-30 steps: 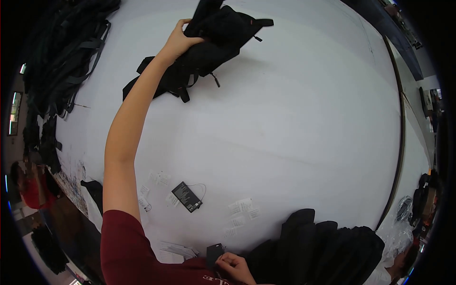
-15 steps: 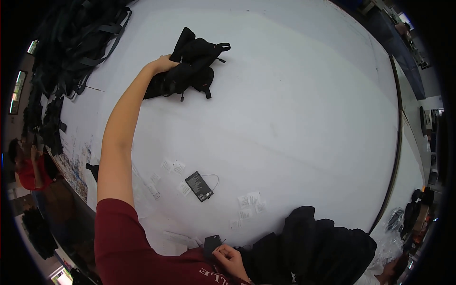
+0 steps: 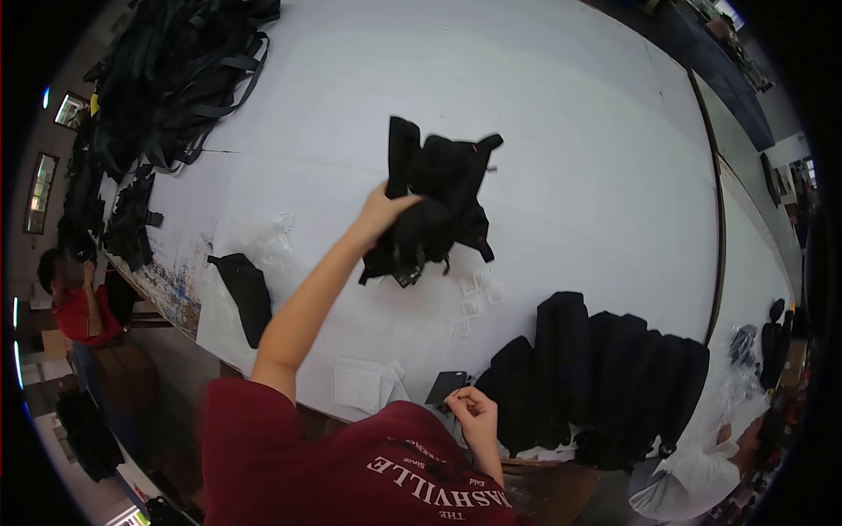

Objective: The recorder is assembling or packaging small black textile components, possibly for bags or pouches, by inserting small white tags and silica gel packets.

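My left hand [image 3: 383, 217] grips the edge of a black fabric bag [image 3: 443, 188] with several loops and short straps, above the middle of the white table [image 3: 596, 193]. Its thumb and part of the palm show; the other fingers are hidden by the fabric. Close to my body, my right hand [image 3: 476, 419] is closed in a pinch at the lower edge of a small black hang tag [image 3: 449, 384]. Small white labels [image 3: 474, 302] lie just below the bag, partly covered by it.
Several black padded pieces [image 3: 605, 377] stand in a row along the near right edge. A heap of black straps [image 3: 175, 79] covers the far left. A flat black piece [image 3: 246, 294], clear plastic and white papers [image 3: 364, 384] lie nearer. A person in red [image 3: 88, 311] is at left.
My left hand has drawn the black bag nearer and to the right, lifting it over the table. My right hand still pinches at the hang tag. The whole view has shifted.
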Available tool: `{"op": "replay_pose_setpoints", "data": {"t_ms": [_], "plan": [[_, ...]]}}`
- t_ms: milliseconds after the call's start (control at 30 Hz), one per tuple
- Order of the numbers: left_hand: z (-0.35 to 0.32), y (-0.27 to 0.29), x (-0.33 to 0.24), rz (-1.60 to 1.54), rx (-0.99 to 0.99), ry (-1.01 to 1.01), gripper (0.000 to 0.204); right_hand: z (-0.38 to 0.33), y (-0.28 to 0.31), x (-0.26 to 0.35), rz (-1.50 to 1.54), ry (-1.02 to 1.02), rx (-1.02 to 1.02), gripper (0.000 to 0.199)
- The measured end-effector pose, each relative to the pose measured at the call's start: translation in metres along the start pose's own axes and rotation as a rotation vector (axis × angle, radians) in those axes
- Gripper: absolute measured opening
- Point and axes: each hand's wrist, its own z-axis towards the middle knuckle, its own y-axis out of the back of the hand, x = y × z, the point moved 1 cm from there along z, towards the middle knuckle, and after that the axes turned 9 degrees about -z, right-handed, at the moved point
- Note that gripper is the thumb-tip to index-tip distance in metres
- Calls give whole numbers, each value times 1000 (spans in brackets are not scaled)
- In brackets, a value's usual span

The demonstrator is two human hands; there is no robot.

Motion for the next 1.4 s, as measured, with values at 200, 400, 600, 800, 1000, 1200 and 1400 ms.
{"op": "replay_pose_setpoints", "data": {"t_ms": [200, 400, 600, 800, 1000, 1200, 1400], "plan": [[-115, -55, 104, 271, -17, 44, 63, -59, 26, -2, -63, 259, -201, 5], [-185, -74, 127, 595, -82, 84, 99, -76, 63, -39, -134, 278, -343, 8], [-207, -54, 152, 658, -283, -145, 96, -83, 72, -61, -263, 278, -293, 10], [-259, -58, 187, 214, -163, -170, 36, -84, 69, -63, -367, 331, -213, 10], [-292, -126, 162, 283, -193, -375, 50, -82, 76, -51, -469, 387, -170, 10], [-264, -160, 125, 582, -27, -600, 61, -75, 84, -40, -479, 386, -212, 13], [-222, -161, 107, 710, 9, -633, 33, -74, 97, -37, -420, 409, -208, 13]]}}
